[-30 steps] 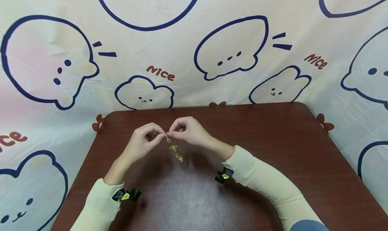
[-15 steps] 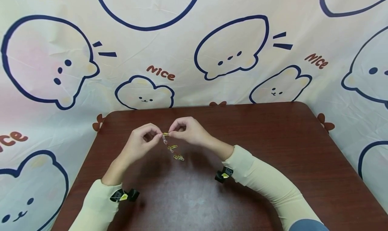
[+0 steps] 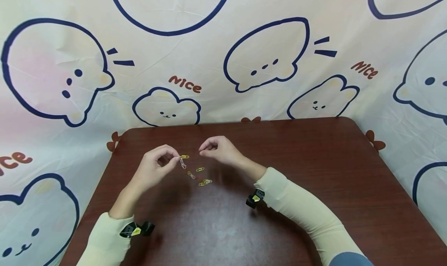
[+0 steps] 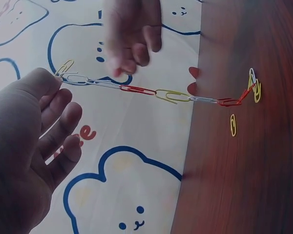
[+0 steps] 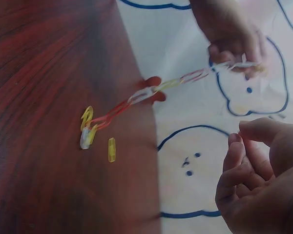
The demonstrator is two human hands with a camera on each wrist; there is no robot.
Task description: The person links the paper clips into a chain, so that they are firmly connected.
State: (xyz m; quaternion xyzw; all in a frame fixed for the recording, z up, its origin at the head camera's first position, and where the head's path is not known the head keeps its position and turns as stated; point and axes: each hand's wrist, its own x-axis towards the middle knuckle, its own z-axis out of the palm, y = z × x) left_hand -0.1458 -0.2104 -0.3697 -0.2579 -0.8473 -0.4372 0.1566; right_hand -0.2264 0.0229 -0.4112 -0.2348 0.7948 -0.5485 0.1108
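Note:
My left hand (image 3: 157, 163) pinches one end of a chain of linked paper clips (image 4: 172, 96) between thumb and index finger. At that end a yellow paper clip (image 3: 184, 156) sticks out past the fingertips. White, red and yellow links slope down from there, and the chain's lower end lies bunched on the table (image 3: 279, 153). One loose yellow paper clip (image 5: 112, 149) rests beside that lower end. To the right of the chain my right hand (image 3: 221, 150) hovers with loosely bent fingers and nothing visible between them, thumb and index tips close together.
A dark reddish-brown table spreads under both arms, with rounded far corners. Behind it and along the sides hangs a pale printed cloth (image 3: 209, 56) with blue outlined animals. Each wrist carries a small black camera (image 3: 137, 230) on a strap.
Both hands pinched at the yellow clip earlier; the right hand has let go and drawn slightly right. My left hand has moved left and a little nearer, stretching the chain along.

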